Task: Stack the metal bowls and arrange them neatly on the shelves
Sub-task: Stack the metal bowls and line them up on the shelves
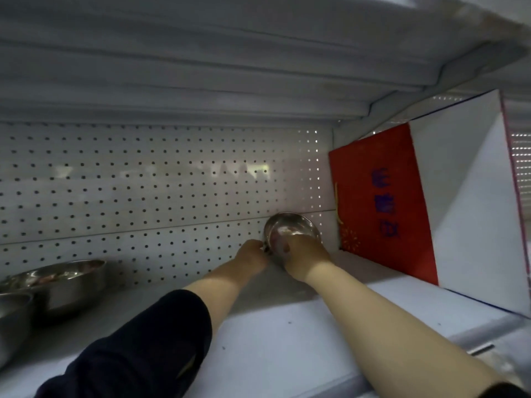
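White shelf (287, 340) fills the lower frame, running from 7 o'clock to 3 o'clock; the underside of the shelf above (230, 53) covers the whole top. Perforated back panel (143, 182) spans the left and centre, dotted with small holes, faint reflections across it.

At 3 o'clock, a large red-and-white box (431, 202) stands on the shelf, tilted, red face with blurred blue characters turned toward centre. Print not readable.

At 8 o'clock, a wide metal bowl (66, 282) sits upright near the back panel. A second bowl (13, 317) is cut off by the left edge at 9 o'clock, just in front of and touching or nearly touching the first; contact unclear.

Both arms reach in from 6 o'clock toward the back corner. Left arm wears a dark sleeve (138, 349) pushed to the forearm; right forearm bare.

Small metal bowl (290, 228) just right of centre, against the back panel, just beside the red box, tipped so its opening faces the camera. Right hand (304, 254) is wrapped over its lower front rim, fingers curled onto it. Left hand (253, 254) pinches the bowl's left rim, fingers closed tight on the edge. Whether the bowl's base touches the shelf is hidden by the hands.
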